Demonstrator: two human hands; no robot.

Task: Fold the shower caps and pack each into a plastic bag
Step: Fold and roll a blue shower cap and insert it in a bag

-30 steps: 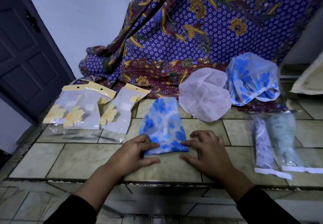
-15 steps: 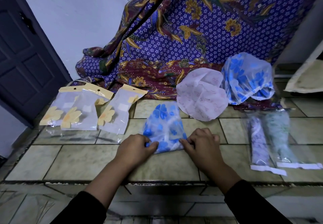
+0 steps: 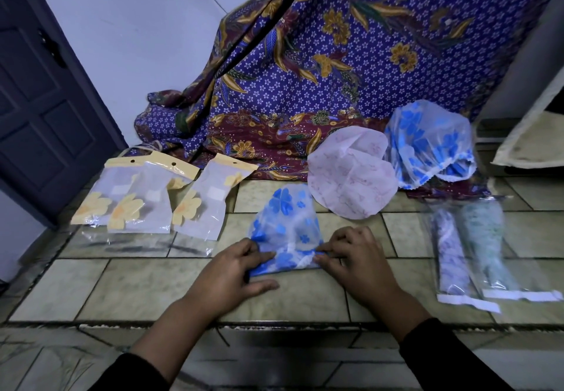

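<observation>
A blue-flowered shower cap (image 3: 285, 223) lies flat on the tiled floor in front of me, its near edge turned over in a fold. My left hand (image 3: 235, 271) pinches the left end of that fold. My right hand (image 3: 357, 261) pinches the right end. Behind it lie a pale pink cap (image 3: 351, 177) and another blue-flowered cap (image 3: 430, 143), both unfolded. To the left are three empty plastic bags (image 3: 146, 201) with yellow headers and flower prints. Two clear bags (image 3: 470, 250) at the right each hold a rolled cap.
A purple batik cloth (image 3: 320, 64) hangs down at the back and spreads onto the floor. A dark door (image 3: 39, 107) stands at the left. A pale slanted board (image 3: 531, 134) is at the far right. The tiled step edge (image 3: 274, 326) runs under my wrists.
Both hands rolled the cap's near edge away from me, curling to fists, and now spread slightly along the fold. The cap looks shorter than a second ago.
</observation>
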